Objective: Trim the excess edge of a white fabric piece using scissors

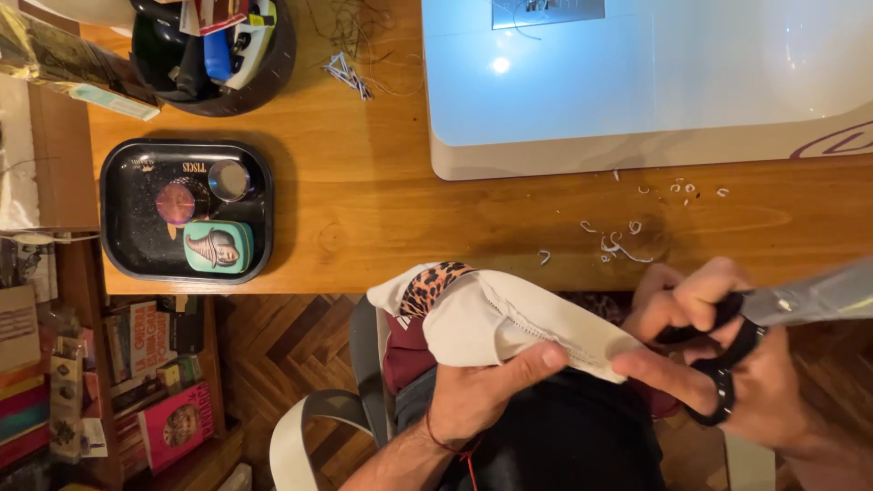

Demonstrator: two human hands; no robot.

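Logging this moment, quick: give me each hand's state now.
Left hand: closed, pinching the white fabric by its stitched edge.
Right hand: closed on the black-handled scissors, fingers through the loops.

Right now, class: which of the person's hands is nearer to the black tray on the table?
Left. The left hand grips the white fabric right of the black tray; the right hand, holding scissors, is farther right.

You see two hands, left (477,391) and right (727,350), one pair of scissors (727,364), one white cloth (518,323), one black tray (123,245), one sewing machine (637,100).
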